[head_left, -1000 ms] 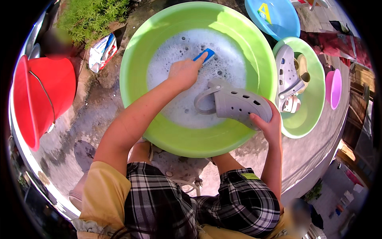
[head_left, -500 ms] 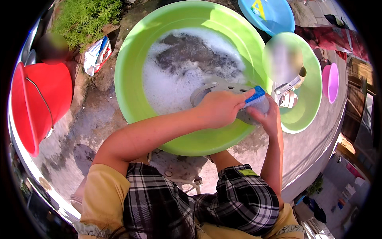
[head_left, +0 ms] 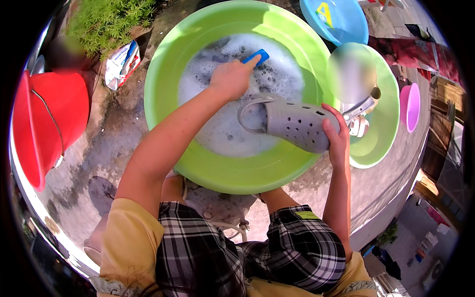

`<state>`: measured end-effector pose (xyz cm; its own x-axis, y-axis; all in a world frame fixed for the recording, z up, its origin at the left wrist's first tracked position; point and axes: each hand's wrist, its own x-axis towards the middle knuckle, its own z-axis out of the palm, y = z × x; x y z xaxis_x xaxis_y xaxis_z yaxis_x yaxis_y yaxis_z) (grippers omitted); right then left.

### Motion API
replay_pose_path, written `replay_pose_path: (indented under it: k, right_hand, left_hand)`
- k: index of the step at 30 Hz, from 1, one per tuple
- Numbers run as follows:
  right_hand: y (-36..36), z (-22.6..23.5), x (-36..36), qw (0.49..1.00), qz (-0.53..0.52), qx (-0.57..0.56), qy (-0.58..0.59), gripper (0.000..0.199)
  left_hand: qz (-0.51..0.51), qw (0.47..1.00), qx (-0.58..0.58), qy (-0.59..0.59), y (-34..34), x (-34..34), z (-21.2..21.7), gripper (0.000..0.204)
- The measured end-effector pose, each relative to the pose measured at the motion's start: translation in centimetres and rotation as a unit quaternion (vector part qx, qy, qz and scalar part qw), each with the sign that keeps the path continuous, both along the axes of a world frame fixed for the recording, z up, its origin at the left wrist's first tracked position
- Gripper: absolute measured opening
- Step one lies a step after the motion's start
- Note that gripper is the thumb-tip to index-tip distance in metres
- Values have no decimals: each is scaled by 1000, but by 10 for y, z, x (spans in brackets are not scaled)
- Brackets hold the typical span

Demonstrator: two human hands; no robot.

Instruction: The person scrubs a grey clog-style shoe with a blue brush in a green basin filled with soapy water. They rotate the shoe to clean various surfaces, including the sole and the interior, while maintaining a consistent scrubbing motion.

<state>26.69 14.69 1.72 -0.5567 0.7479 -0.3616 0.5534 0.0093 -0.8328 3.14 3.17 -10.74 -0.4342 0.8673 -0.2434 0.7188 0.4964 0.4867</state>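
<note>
Over a large green basin (head_left: pixel 237 179) of sudsy water, my left hand (head_left: pixel 231 79) is closed on a blue scrub brush (head_left: pixel 258 56). The brush is down at the foam, and its bristles are hidden. A grey clog (head_left: pixel 297 123) with holes in its upper is gripped at the toe by my right hand (head_left: pixel 338 133). Its heel strap points left, over the suds. The clog is held above the basin's right side, apart from the brush.
A smaller green basin (head_left: pixel 381 148) with shoes in it stands at the right. Beyond are a blue basin (head_left: pixel 341 24) and a pink basin (head_left: pixel 410 106). A red bucket (head_left: pixel 59 119) and a crumpled packet (head_left: pixel 121 67) are on the left.
My left hand has moved the brush off the clog's toe, leftward and away from me to the suds. The clog stays in my right hand, now fully exposed.
</note>
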Motion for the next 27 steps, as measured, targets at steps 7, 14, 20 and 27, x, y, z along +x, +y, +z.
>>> replay_pose_path:
  k: [7,14,20,27]
  right_hand:
    - [11,-11,-40,995,-82,-52,8,42]
    - [24,-20,-60,975,-199,-99,8,35]
    - [10,-45,-50,951,-269,-78,131,31]
    - [-2,-55,-53,936,-300,-62,174,36]
  left_hand:
    - [190,947,56,-252,0,-10,-14,43]
    - [-60,971,140,-184,-17,108,88,53]
    - [-11,962,228,-151,-13,112,75,52]
    - [-15,980,186,-70,4,67,52,51]
